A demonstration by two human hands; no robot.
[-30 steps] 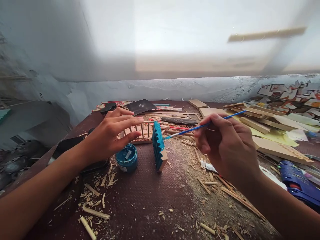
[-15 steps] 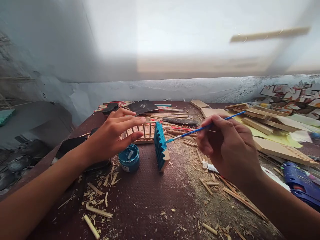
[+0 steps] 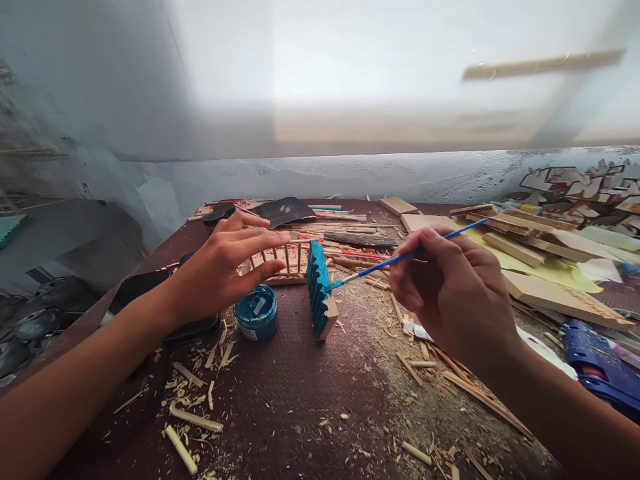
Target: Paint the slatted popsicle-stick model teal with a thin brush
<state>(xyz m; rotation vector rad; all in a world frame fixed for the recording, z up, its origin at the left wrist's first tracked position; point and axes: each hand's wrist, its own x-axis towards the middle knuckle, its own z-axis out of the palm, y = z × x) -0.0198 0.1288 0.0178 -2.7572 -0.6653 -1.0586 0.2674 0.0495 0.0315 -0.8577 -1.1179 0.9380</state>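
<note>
My right hand (image 3: 450, 287) pinches a thin blue paintbrush (image 3: 395, 259). Its bristle tip rests on the ridged face of a wooden block (image 3: 319, 287) coated in blue-green paint; bare wood shows at the block's near end. Behind and left of the block stands a small wooden frame with thin upright dowels (image 3: 299, 259), seemingly joined to it. Over this frame is my left hand (image 3: 235, 257), fingers stretched out and thumb apart; whether the fingertips touch the rail I cannot tell. Just below that hand sits an uncapped jar of blue paint (image 3: 257, 313).
Wood shavings and stick offcuts (image 3: 195, 419) litter the brown table (image 3: 290, 413). Thin sticks (image 3: 350, 230) and black sandpaper (image 3: 285, 212) lie at the back. Planks (image 3: 520, 247) are piled at right, near a blue glue gun (image 3: 600, 363). A black lid (image 3: 219, 213) is behind my left hand.
The brush tip has shifted slightly left and down along the painted ridges, with my right hand moving a little left. My left hand keeps its pose by the frame.
</note>
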